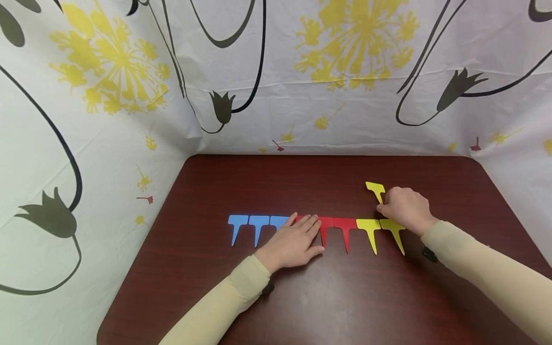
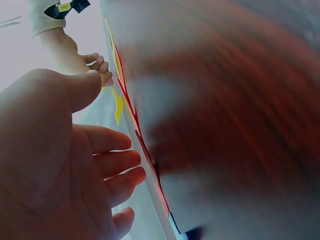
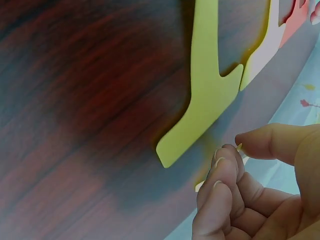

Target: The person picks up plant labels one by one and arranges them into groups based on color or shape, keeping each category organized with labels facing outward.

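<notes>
My right hand [image 1: 407, 209] pinches the pointed stem of a yellow T-shaped plant label [image 1: 375, 187] between thumb and fingers, its flat head turned to the far side. Below that hand, a yellow plant label [image 3: 204, 95] lies at the right end of a row on the table. Another yellow label [image 1: 367, 224] is beside it, then red labels [image 1: 345, 224] and blue labels [image 1: 238, 220] further left, stems pointing toward me. My left hand [image 1: 290, 245] rests with fingers extended over the middle of the row, partly hiding a blue label and a red one.
The row lies on a dark reddish-brown table [image 1: 302, 306] with rounded far corners. A white cloth [image 1: 267, 96] printed with yellow and grey flowers hangs behind the table and along its sides. A dark wrist device [image 1: 430, 254] shows beneath the right sleeve.
</notes>
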Available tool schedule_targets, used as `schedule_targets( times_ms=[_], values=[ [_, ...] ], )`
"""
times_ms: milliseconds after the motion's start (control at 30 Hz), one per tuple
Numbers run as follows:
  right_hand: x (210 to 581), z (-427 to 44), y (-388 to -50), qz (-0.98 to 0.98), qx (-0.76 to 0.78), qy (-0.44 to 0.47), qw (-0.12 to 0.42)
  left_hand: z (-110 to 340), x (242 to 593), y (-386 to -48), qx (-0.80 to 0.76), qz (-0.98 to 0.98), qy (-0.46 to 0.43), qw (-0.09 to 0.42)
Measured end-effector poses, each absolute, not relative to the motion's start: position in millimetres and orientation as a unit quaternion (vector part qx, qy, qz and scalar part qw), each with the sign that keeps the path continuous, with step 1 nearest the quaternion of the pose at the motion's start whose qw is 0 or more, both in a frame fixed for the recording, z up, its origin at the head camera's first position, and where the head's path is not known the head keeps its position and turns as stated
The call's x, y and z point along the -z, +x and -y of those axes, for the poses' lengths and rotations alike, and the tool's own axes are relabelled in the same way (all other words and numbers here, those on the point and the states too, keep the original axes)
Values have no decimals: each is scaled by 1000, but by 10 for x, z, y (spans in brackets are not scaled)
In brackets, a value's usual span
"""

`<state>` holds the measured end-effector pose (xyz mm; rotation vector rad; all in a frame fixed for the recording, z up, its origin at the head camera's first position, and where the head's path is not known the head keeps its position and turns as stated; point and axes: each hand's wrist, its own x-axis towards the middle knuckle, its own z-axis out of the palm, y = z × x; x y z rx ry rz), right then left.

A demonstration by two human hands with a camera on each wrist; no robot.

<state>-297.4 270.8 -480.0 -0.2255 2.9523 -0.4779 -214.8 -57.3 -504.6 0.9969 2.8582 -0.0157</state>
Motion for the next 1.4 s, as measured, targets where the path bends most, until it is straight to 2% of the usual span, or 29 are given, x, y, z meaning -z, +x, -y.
schedule_targets(
  times_ms=[400, 800, 1400],
  values=[
    [4654, -2833, -2819, -981, 162, -88, 62, 591, 5051, -2147, 5, -944, 322, 73],
    [4635, -3067, -2556, -983, 147, -96, 44, 595, 5081, -2149, 0, -944, 323, 68],
    [4634, -3154, -2317, -985, 136, -100, 23, 601, 5069, -2142, 2, -944, 325, 60]
  ],
)
